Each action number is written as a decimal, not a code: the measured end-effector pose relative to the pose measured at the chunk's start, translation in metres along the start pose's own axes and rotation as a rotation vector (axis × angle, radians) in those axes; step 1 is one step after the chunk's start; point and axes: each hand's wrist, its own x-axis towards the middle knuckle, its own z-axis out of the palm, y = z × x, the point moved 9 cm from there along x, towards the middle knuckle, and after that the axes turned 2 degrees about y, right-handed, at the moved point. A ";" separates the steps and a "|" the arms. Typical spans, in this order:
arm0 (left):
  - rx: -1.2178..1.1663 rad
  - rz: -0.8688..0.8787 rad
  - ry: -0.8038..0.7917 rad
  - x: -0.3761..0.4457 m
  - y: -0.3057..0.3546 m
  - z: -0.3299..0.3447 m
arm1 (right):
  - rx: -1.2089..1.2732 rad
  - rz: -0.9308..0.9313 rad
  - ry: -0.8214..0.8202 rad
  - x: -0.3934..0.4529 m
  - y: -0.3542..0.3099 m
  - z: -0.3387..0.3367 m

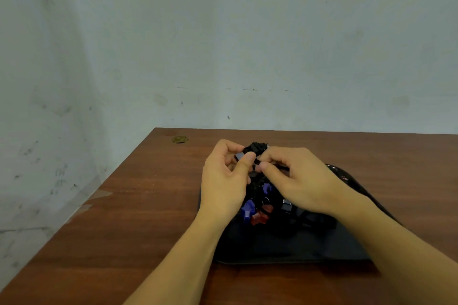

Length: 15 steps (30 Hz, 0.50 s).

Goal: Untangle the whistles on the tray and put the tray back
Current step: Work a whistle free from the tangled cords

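Head view. The black tray (285,247) lies on the brown table (124,205); both forearms cover parts of it, and its right rim is partly hidden behind the right arm. The tangle of whistles (262,205) is dark and blurred, so the full number of whistles cannot be told. Two blue whistles (248,209), one red whistle (259,218) and one black clip-like piece (287,205) can be made out over the tray, between the two wrists. The black cords (256,147) merge into one mass; single strands cannot be separated.

The left hand (226,178) is raised above the far end of the tray, fingers curled, thumb and fingers pinching a small dark-and-grey piece at the top of the cord bundle. The right hand (295,176), touching the same bundle from the other side, has its fingers curled and pinches a black cord between thumb and forefinger. The bundle is held above the tray, with the whistles hanging from it toward the tray surface.

One round brass-coloured fitting (180,139) sits in the table, well beyond the tray toward the far left corner. A pale wall (223,32) stands behind the table.
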 end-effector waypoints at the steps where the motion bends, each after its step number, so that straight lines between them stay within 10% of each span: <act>1: 0.081 0.024 -0.002 0.000 0.000 -0.001 | -0.035 -0.016 -0.005 0.000 -0.005 -0.006; 9: 0.178 0.086 -0.227 -0.010 0.013 0.021 | 0.083 0.038 0.082 0.023 0.001 -0.049; 15: -0.167 0.017 -0.292 -0.012 0.019 0.029 | 0.453 0.258 -0.033 0.021 0.028 -0.029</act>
